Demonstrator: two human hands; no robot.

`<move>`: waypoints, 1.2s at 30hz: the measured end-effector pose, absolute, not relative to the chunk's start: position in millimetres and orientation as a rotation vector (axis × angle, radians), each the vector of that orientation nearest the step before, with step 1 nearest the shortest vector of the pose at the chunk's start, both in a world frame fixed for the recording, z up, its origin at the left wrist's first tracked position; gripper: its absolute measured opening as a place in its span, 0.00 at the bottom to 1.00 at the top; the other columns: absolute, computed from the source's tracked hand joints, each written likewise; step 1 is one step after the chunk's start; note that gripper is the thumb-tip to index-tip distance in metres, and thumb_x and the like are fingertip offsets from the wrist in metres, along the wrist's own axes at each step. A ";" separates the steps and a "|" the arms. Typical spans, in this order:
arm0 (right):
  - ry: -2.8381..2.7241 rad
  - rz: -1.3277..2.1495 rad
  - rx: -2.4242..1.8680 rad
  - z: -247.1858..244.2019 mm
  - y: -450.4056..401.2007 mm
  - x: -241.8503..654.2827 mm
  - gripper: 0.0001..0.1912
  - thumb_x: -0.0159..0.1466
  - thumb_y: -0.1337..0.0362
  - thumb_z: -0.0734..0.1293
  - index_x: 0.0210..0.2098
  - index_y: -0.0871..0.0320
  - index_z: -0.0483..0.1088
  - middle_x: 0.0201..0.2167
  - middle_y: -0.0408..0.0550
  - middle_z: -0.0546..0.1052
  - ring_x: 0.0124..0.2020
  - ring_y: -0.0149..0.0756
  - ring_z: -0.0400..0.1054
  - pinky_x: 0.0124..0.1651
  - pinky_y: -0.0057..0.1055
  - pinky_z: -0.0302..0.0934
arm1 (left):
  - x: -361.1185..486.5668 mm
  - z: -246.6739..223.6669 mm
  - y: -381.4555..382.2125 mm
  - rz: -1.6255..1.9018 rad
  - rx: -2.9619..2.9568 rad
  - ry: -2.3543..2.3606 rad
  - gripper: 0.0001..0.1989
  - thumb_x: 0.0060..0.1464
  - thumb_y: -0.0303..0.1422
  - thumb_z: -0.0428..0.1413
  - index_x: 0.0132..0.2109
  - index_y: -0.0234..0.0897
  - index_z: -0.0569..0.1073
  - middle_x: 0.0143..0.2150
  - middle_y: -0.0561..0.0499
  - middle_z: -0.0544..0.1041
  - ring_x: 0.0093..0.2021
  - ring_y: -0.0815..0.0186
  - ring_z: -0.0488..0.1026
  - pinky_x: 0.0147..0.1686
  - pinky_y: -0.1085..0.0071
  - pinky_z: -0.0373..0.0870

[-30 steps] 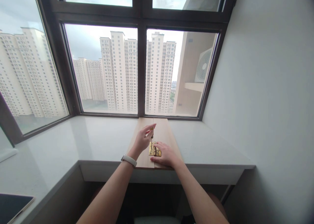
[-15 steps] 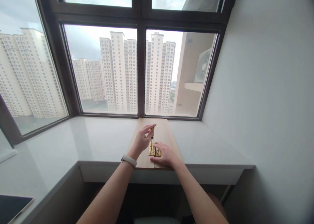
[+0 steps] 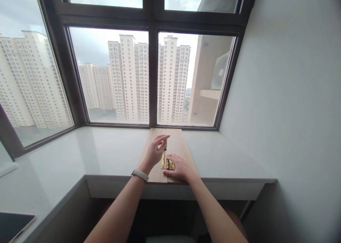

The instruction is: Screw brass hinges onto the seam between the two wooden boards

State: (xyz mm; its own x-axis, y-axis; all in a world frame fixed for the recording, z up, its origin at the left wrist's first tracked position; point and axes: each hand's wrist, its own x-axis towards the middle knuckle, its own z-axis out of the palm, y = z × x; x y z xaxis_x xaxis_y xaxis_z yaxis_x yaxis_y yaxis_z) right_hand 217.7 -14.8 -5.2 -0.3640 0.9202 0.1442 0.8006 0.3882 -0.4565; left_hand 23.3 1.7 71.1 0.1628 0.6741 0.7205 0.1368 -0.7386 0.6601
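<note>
A gold-coloured hinge (image 3: 164, 164) lies open across the seam between two pale wooden boards (image 3: 175, 143). My left hand (image 3: 155, 149) is closed on the handle of a small screwdriver (image 3: 165, 144), its index finger stretched over the top. The thin shaft points down to the hinge's left leaf; the tip is too small to make out. My right hand (image 3: 180, 167) rests on the right board, thumb and fingers gripping the hinge's right leaf from near and far sides. Part of that leaf is covered by the fingers.
The boards lie on a white windowsill counter (image 3: 106, 150), reaching from its front edge to the dark window frame (image 3: 152, 94). A flat device with a dark screen (image 3: 16, 223) is at the lower left. A white wall (image 3: 287, 94) rises on the right.
</note>
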 end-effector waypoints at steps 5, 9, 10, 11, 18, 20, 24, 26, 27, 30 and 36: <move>-2.281 0.432 -1.491 -5.6 -14.2 217.1 0.50 0.54 0.31 0.70 0.69 0.48 0.63 0.73 0.50 0.59 0.74 0.53 0.49 0.74 0.49 0.41 | 25.8 68.4 4.1 1.526 1.939 0.710 0.16 0.68 0.33 0.52 0.59 0.40 0.77 0.55 0.42 0.80 0.54 0.59 0.78 0.54 0.60 0.77; -2.277 0.437 -1.492 -5.5 -14.2 217.1 0.50 0.54 0.31 0.69 0.69 0.48 0.63 0.73 0.50 0.59 0.74 0.54 0.48 0.74 0.49 0.42 | 25.6 69.6 1.5 1.574 1.922 0.783 0.14 0.65 0.35 0.57 0.55 0.42 0.79 0.50 0.45 0.81 0.48 0.60 0.80 0.49 0.62 0.80; -2.276 0.433 -1.488 -5.6 -14.3 217.3 0.50 0.54 0.31 0.69 0.69 0.48 0.63 0.73 0.50 0.59 0.74 0.53 0.48 0.74 0.49 0.42 | 25.2 70.1 0.7 1.587 1.927 0.791 0.14 0.64 0.35 0.57 0.54 0.43 0.79 0.50 0.45 0.81 0.47 0.61 0.80 0.48 0.62 0.80; -2.277 0.429 -1.485 -5.7 -14.2 217.4 0.51 0.54 0.30 0.69 0.70 0.48 0.63 0.73 0.50 0.58 0.74 0.53 0.48 0.74 0.49 0.42 | 24.8 70.4 0.2 1.595 1.933 0.790 0.14 0.64 0.36 0.58 0.54 0.43 0.80 0.50 0.45 0.80 0.46 0.61 0.80 0.47 0.62 0.80; -2.287 0.419 -1.498 -6.4 -13.8 217.9 0.52 0.54 0.29 0.68 0.70 0.48 0.62 0.73 0.50 0.59 0.73 0.54 0.49 0.74 0.50 0.42 | 23.7 67.6 3.5 1.573 1.912 0.729 0.15 0.68 0.34 0.53 0.57 0.41 0.78 0.57 0.44 0.79 0.58 0.58 0.76 0.58 0.57 0.75; -2.286 0.420 -1.501 -5.9 -14.1 217.8 0.52 0.54 0.29 0.68 0.70 0.48 0.62 0.73 0.50 0.58 0.74 0.53 0.49 0.74 0.50 0.42 | 23.5 67.8 3.5 1.557 1.884 0.746 0.16 0.67 0.35 0.54 0.58 0.41 0.78 0.53 0.44 0.81 0.54 0.59 0.78 0.56 0.57 0.77; -2.278 0.441 -1.509 -4.2 -15.3 217.4 0.52 0.54 0.30 0.69 0.71 0.48 0.61 0.74 0.50 0.57 0.74 0.53 0.47 0.74 0.49 0.41 | 22.6 71.3 0.0 1.600 1.918 0.765 0.14 0.65 0.36 0.58 0.55 0.42 0.80 0.51 0.44 0.79 0.48 0.61 0.79 0.48 0.63 0.80; -2.273 0.451 -1.515 -3.5 -15.8 217.2 0.52 0.54 0.30 0.69 0.71 0.48 0.61 0.74 0.50 0.57 0.74 0.53 0.47 0.74 0.50 0.40 | 22.5 72.7 -1.3 1.623 1.952 0.774 0.14 0.64 0.37 0.59 0.53 0.43 0.81 0.50 0.45 0.78 0.47 0.62 0.79 0.46 0.65 0.80; -2.273 0.454 -1.516 -3.3 -15.9 217.2 0.52 0.55 0.30 0.69 0.71 0.48 0.61 0.74 0.50 0.57 0.74 0.53 0.47 0.74 0.49 0.40 | 22.6 72.8 -1.4 1.628 1.963 0.775 0.13 0.64 0.37 0.59 0.53 0.43 0.81 0.51 0.45 0.78 0.47 0.62 0.79 0.46 0.65 0.80; -2.277 0.451 -1.509 -3.5 -15.9 217.3 0.52 0.55 0.30 0.68 0.71 0.49 0.61 0.74 0.50 0.57 0.74 0.53 0.47 0.74 0.49 0.41 | 23.9 70.8 0.0 1.618 1.963 0.746 0.14 0.66 0.36 0.57 0.55 0.43 0.80 0.56 0.44 0.77 0.54 0.59 0.77 0.54 0.62 0.78; -2.277 0.444 -1.508 -5.6 -14.2 217.7 0.52 0.54 0.29 0.68 0.71 0.48 0.61 0.73 0.50 0.58 0.74 0.53 0.48 0.74 0.49 0.41 | 25.6 68.0 0.5 1.540 1.895 0.723 0.15 0.67 0.34 0.55 0.58 0.42 0.77 0.52 0.44 0.80 0.51 0.60 0.79 0.52 0.60 0.78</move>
